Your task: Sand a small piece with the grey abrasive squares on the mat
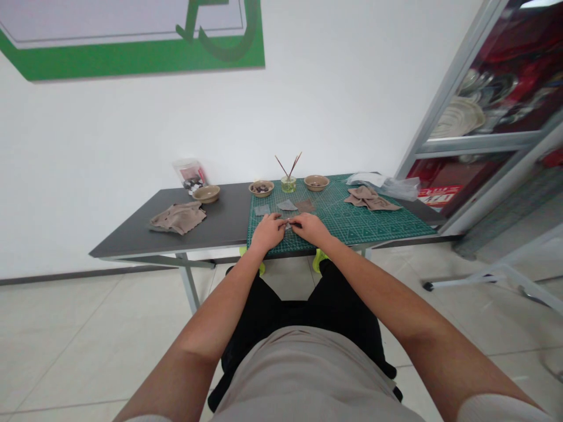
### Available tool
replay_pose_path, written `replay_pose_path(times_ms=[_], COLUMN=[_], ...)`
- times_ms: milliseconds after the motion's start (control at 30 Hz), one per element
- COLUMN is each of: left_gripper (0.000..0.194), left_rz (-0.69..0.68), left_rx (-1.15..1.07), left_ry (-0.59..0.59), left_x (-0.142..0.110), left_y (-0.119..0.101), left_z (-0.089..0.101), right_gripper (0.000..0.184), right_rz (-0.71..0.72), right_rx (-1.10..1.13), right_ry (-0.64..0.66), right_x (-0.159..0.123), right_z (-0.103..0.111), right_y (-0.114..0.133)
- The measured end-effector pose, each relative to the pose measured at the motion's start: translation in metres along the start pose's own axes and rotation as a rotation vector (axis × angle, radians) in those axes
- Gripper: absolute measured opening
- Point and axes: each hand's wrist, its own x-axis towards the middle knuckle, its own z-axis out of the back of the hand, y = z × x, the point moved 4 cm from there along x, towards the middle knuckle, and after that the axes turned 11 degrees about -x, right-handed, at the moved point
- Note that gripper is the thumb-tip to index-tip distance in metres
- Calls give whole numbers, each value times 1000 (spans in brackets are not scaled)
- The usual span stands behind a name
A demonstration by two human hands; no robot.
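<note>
Close together at the near edge of the green cutting mat [360,225], my left hand [269,230] and my right hand [310,227] both have their fingers drawn in. Between the fingertips is a small greyish piece [288,225], too small and too covered to name. Just beyond the hands lie a grey square [263,210], a pale grey piece [287,205] and a brown square [307,205], flat on the mat. Further back, thin sticks stand in a small yellow-green glass jar [288,185].
A bowl of dark small pieces [261,188] and another bowl [316,183] flank the jar. Crumpled brown cloths lie left [178,218] and right [372,198]. A third bowl [206,194] stands by a clear plastic bag [190,175]. Clear plastic wrapping [398,187] lies back right, before the wall.
</note>
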Motion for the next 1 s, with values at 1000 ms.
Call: replay_pose_path(times_ms=[1000], left_gripper=[37], left_rz=[1], left_rx=[-5], left_ry=[1], left_x=[-1], left_y=[-1], left_z=[0], right_gripper=[18], right_rz=[-49], right_rx=[179], right_ry=[-18], right_x=[-2], right_z=[6], right_y=[0])
